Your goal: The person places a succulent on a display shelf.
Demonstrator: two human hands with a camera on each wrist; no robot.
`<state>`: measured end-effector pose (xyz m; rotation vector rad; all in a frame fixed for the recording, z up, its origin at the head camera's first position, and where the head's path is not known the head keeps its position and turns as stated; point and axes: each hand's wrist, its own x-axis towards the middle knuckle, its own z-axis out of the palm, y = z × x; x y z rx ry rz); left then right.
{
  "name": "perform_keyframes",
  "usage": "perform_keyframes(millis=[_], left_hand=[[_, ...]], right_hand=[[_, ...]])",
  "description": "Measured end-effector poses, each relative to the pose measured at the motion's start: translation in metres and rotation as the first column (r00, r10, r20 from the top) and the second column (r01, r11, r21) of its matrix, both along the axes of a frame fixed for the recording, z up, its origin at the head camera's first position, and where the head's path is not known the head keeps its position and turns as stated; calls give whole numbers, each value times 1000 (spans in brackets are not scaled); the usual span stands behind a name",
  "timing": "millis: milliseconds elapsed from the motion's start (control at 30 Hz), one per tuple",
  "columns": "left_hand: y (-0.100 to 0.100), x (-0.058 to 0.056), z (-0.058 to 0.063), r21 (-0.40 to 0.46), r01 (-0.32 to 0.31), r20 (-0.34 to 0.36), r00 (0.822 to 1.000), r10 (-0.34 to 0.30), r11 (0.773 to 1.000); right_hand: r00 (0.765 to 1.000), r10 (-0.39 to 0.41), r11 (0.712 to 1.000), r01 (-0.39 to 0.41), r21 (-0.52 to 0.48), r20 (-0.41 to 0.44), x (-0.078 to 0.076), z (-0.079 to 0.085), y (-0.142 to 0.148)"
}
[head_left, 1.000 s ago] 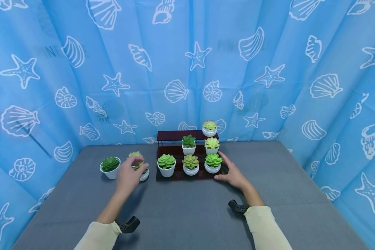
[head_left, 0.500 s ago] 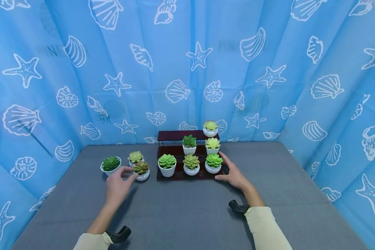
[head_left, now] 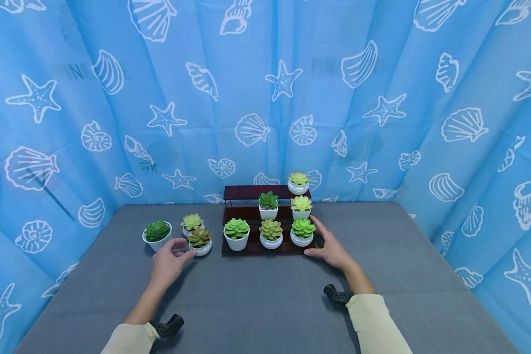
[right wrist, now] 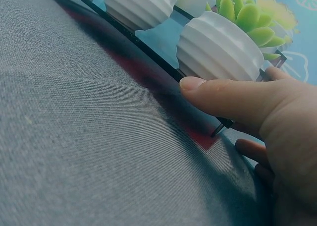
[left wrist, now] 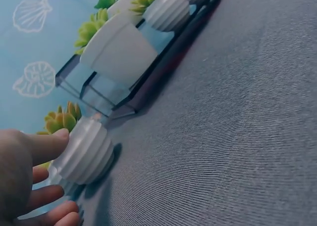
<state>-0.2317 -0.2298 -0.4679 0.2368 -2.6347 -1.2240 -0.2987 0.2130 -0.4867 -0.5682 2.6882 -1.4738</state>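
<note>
My left hand is beside a reddish-green succulent in a ribbed white pot on the table. Its thumb lies against or just in front of that pot; the other fingers are spread behind. A pale green succulent and a dark green one stand close by. My right hand holds the right end of a dark red tiered display stand. Its thumb is on the front edge, the index finger reaches the side, and a bright green succulent sits right beside it.
Several more potted succulents stand on the stand: a light green one front left, a dark green one on the middle tier, a pale one on top. A grey cloth covers the table; a blue shell-print curtain hangs behind.
My left hand has moved left and down from over the reddish-green succulent to its left side, uncovering both that plant and the pale one. The right hand keeps its place on the stand.
</note>
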Motion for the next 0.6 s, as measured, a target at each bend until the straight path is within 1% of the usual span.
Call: perform_keyframes(millis=[133,433,600], left_hand=[[-2,-6,-3,31,36,23,999,-37,999],[0,-14,-3,76,61,77,995,-67,995],[2,-19,-5,77,88,98,991,-95,993]], right_hand=[[1000,3,1000,-3,-6,-4,2,2,0],[1000,0,1000,0,-9,11,2,1,-1],[1000,-5,1000,5,-12,21,3,3,-2]])
